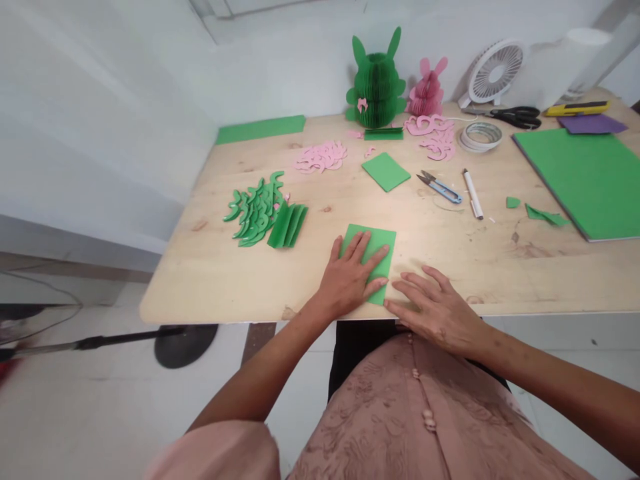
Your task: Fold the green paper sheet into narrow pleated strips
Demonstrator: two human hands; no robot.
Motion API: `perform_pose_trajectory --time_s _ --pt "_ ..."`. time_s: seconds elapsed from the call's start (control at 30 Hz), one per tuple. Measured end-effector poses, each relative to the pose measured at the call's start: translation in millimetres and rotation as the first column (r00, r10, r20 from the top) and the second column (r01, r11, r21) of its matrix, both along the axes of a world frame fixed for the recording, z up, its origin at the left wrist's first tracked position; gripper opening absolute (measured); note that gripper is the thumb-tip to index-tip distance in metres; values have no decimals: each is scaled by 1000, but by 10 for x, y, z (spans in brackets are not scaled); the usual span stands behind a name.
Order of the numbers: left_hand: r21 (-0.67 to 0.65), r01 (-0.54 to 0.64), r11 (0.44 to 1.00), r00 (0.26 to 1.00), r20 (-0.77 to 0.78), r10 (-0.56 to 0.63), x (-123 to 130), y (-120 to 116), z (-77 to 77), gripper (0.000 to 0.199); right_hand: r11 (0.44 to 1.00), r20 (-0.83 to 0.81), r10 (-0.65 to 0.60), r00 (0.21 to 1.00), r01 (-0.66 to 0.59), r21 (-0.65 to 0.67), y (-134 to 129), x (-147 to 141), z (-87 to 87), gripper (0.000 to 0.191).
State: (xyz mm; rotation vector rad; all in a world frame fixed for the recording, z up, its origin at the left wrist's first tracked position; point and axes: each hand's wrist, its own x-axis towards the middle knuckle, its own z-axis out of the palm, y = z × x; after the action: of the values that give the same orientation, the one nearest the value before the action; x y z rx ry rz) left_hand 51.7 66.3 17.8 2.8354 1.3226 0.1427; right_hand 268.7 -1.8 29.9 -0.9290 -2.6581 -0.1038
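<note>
A green paper rectangle [383, 241] lies near the table's front edge. My left hand [350, 277] rests flat on it with the fingers spread, covering its left and middle parts. Just to the right, my right hand [437, 310] is open and holds nothing; its fingertips are close to the paper's lower right corner. Left of my hands are a folded green paper strip [287, 225] and a pile of green cut-out shapes [256, 210]. Beyond my hands lies another green paper piece [386, 171].
Blue snips [440, 187] and a white pen [473, 194] lie ahead on the right. Tape rolls [481, 136], black scissors [515, 117], a fan [495, 72] and large green sheets [590, 180] are farther right. Green [377, 90] and pink [427, 93] paper figures stand at the back.
</note>
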Motion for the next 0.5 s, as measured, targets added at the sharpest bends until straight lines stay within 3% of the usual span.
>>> perform_pose_trajectory --time_s 0.5 --pt "35 12 999 1000 -5 -11 -11 -3 3 59 1000 -27 -11 1000 11 -3 -21 -10 -36 27"
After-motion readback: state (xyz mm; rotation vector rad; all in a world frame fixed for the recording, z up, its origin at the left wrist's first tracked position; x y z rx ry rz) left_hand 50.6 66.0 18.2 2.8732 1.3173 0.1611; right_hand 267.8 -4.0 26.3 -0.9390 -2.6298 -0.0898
